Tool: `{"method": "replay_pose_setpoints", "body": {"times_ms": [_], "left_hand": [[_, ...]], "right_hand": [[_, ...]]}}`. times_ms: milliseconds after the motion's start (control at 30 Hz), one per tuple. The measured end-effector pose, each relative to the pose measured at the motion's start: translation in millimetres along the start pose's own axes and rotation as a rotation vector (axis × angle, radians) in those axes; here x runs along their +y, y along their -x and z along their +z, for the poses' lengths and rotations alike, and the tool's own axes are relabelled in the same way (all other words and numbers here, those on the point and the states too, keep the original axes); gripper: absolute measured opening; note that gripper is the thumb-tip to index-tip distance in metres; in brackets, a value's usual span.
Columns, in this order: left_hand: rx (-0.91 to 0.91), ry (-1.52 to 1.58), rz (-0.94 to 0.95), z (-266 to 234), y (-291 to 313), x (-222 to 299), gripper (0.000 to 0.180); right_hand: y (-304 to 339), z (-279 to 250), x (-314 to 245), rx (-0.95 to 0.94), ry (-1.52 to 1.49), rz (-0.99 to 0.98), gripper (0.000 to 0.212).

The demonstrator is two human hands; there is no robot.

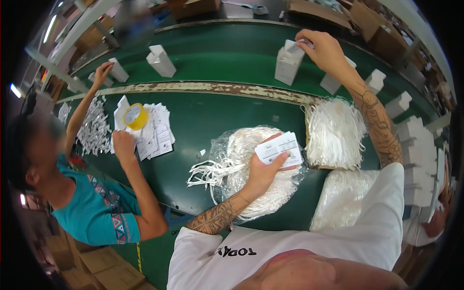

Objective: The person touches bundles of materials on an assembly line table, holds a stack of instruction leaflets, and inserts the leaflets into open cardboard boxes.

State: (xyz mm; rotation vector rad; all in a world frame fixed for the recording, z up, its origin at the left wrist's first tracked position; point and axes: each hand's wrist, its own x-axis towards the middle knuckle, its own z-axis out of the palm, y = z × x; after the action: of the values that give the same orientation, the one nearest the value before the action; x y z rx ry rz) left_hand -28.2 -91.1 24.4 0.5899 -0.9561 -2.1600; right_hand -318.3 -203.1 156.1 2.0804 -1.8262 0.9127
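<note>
A small stack of white printed leaflets [280,151] is gripped in my left hand [265,171], thumb on top, above a clear plastic bag [261,205] full of white cords. White cord ends [217,171] spill from the bag's left side. Farther off, my right hand [321,48] reaches to an upright white box [288,65] with its top open. Its fingers pinch a thin white piece [303,43] at the box's top; whether that is a leaflet or a flap, I cannot tell.
Several white boxes [161,62] stand along the green conveyor [217,58]. Bundled white cords [333,135] lie at right, by stacked boxes [418,154]. A co-worker in teal [96,212] sits left, near yellow tape [135,116], leaflets [157,128] and a pile of small silvery pieces [93,128].
</note>
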Motion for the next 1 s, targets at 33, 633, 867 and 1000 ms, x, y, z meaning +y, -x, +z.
{"method": "replay_pose_setpoints", "body": {"times_ms": [33,633,867,1000], "left_hand": [[-0.021,0.014,-0.005,-1,-1,-6,0.052],[-0.11,0.089,-0.003,-1,-4,-4,0.051],[-0.127,0.054,0.029,0,-3,-1,0.053],[-0.099,0.077,0.037,-1,-3,-5,0.055]], "right_hand": [[-3,7,5,-0.024,0.14,-0.044,0.016],[-15,66,-4,-0.064,0.467,-0.183,0.012],[-15,77,-28,-0.027,0.519,-0.158,0.014],[-13,87,-34,-0.049,0.491,-0.278,0.018]]}}
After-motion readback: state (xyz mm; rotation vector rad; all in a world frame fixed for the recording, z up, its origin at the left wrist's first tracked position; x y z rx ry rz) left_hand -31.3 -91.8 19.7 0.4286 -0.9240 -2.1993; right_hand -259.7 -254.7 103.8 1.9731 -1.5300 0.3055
